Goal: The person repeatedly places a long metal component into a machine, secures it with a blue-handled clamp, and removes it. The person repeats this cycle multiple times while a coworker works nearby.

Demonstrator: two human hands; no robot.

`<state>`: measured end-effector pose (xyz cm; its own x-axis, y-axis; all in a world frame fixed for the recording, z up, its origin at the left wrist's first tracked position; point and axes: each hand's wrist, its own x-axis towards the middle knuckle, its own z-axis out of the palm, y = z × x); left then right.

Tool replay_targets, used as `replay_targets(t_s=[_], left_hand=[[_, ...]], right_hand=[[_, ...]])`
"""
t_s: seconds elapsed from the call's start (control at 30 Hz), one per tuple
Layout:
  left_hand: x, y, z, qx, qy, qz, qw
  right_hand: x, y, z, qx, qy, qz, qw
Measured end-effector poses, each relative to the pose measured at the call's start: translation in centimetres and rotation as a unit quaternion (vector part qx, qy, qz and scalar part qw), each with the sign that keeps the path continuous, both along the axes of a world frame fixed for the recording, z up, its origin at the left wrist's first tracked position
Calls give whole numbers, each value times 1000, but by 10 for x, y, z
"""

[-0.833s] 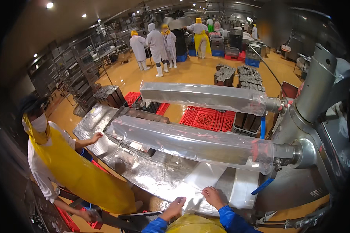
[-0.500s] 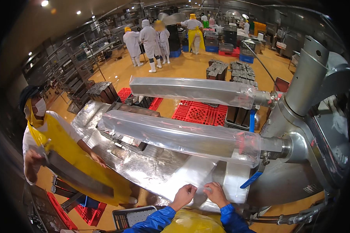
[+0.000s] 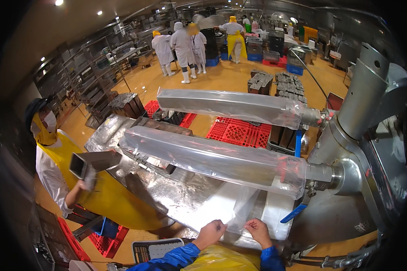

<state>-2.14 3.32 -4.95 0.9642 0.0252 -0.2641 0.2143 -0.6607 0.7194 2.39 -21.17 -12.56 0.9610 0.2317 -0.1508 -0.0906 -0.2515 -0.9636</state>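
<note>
Over the near edge of the steel table, my left hand (image 3: pixel 211 234) and my right hand (image 3: pixel 259 232) are closed in pinches a little apart. A thin clear plastic bag (image 3: pixel 240 213) spreads between them, its near edge at my fingertips. Under and beside it lie whitish sheets or stacks of bags (image 3: pixel 278 212) on the table. Just beyond my hands, a long rectangular metal tube (image 3: pixel 212 156) sleeved in clear plastic juts left from the machine. A second sleeved tube (image 3: pixel 230 106) runs behind it.
At right stands a large steel machine (image 3: pixel 334 203) with a blue valve lever (image 3: pixel 294 213). A co-worker in a yellow apron (image 3: pixel 117 198) holds a long metal mould (image 3: pixel 92 163) at left. Red pallets (image 3: pixel 239 131) and stacked moulds (image 3: pixel 290 86) stand beyond the steel table (image 3: pixel 176 189).
My hands have moved apart, and the clear bag now shows spread between them. The co-worker has swung the metal mould up and toward the table. The whole view has shifted slightly.
</note>
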Motion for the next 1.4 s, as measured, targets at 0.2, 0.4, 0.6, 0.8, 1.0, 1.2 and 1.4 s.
replay_targets(t_s=[0.2,0.4,0.6,0.8,1.0,1.2,1.4], left_hand=[[13,-3,25,146,-346,-119,919],[26,1,17,220,-252,-204,920],[32,22,14,177,-255,-171,935],[26,24,-7,-8,-110,-93,989],[40,5,-50,-549,91,211,803],[58,3,9,-752,117,256,596],[49,-9,31,-300,-167,-49,938]], right_hand=[[0,19,50,-229,-177,86,953],[2,39,80,-358,-245,45,900],[9,19,73,-310,-251,-75,914],[5,26,90,-199,-27,-161,966],[-11,21,35,-285,-269,-126,911],[-21,29,53,-54,-165,-92,981],[-6,35,86,534,140,-175,815]])
